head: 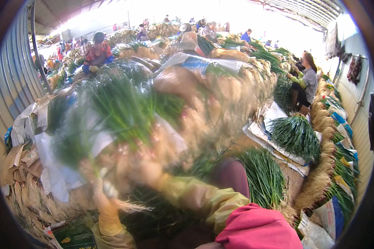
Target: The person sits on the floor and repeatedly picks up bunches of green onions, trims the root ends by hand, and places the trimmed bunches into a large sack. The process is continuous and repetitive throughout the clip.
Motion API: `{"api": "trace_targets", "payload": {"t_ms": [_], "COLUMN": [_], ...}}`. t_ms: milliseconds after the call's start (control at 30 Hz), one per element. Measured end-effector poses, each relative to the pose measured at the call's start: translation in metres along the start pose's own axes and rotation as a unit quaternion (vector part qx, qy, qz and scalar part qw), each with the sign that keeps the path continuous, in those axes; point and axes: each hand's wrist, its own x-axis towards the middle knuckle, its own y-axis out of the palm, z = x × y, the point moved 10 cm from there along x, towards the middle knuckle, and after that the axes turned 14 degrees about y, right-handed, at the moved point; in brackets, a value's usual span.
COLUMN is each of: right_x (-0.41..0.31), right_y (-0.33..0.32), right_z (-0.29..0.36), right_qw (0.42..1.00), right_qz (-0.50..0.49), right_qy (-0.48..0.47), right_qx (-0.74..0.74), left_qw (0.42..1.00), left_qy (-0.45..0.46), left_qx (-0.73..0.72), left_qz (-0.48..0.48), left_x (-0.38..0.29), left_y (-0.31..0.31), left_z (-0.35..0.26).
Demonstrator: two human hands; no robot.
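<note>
My left hand (104, 188), blurred and partly in a light glove, is closed around a bunch of green onions with pale roots (132, 206) sticking out below it. Up and to its right, my right hand (145, 166) reaches to the root end of green onions (124, 112) lying on the heap; motion blur hides whether its fingers grip them. A white plastic sheet (60, 174) lies under the leaves at the left. Both forearms wear yellowish translucent sleeve covers.
Stacked green onions with pale roots (233, 93) rise ahead. At the right are a bunch on white sacks (296, 138), a long root-edged row (319, 149) and a seated person (307, 81). Another person (98, 54) sits behind the heap. Corrugated metal wall (15, 74) at left.
</note>
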Motion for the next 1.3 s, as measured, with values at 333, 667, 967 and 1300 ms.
{"api": "trace_targets", "payload": {"t_ms": [333,667,967,1300], "right_x": [0.061,0.059,-0.010,-0.043], "right_y": [-0.032,-0.084,-0.023,0.079], "right_z": [-0.032,-0.008,0.008,-0.020], "right_qw": [0.955,0.912,0.976,0.963], "right_qz": [-0.055,-0.045,-0.117,-0.007], "right_qy": [0.105,0.037,0.003,-0.047], "right_qx": [0.272,0.407,0.184,0.265], "left_qw": [0.996,0.996,0.978,0.945], "left_qy": [-0.090,-0.080,-0.085,-0.064], "left_qx": [0.013,0.046,0.174,0.294], "left_qz": [0.001,0.010,0.074,0.129], "left_x": [0.009,0.014,-0.001,-0.018], "left_y": [-0.077,-0.064,-0.045,-0.040], "left_z": [0.072,0.062,0.064,0.065]}}
